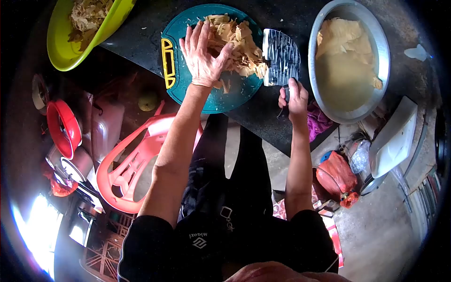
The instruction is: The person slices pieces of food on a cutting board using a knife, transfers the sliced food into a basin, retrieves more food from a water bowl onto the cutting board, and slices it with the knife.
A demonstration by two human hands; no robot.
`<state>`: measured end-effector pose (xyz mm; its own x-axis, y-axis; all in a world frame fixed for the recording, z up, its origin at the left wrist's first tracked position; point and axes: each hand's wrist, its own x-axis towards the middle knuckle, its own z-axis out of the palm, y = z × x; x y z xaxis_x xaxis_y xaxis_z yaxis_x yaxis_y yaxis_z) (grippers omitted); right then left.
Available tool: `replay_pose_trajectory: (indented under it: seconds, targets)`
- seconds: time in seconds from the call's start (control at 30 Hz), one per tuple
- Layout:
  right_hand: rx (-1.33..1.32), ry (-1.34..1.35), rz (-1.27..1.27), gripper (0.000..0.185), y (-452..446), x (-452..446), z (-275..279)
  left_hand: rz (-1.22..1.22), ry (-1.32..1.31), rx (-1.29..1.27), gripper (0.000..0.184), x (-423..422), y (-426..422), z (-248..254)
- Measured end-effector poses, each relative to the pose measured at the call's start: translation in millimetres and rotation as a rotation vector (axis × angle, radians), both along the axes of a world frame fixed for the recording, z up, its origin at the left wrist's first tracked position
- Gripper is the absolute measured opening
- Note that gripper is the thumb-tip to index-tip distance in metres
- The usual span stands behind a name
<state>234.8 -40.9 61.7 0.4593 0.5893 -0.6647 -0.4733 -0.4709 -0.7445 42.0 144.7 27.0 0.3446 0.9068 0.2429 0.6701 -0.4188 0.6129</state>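
On a round teal cutting board with a yellow handle lies a heap of thin, pale tan slices; I cannot tell what food they are. My left hand rests on the heap's left side, fingers stretched out and thumb apart. Wrapped round the handle of a broad cleaver is my right hand. The wide, shiny blade is at the board's right edge, beside the heap and close to its rightmost slices. Part of the cleaver's handle is hidden by my fingers.
A metal basin with cloudy liquid and large tan pieces stands right of the board. At upper left is a lime-green bowl holding more shreds. A pink plastic chair and a red plastic bag are below the dark counter.
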Motion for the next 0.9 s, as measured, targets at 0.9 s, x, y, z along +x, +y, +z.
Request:
replay_pose_trajectory:
  seconds: [0.9]
  targets:
    - [0.02, 0.096, 0.245, 0.027, 75.0, -74.1, 38.4, 0.141, -0.428, -0.063, 0.078, 22.8, -27.7, 59.9]
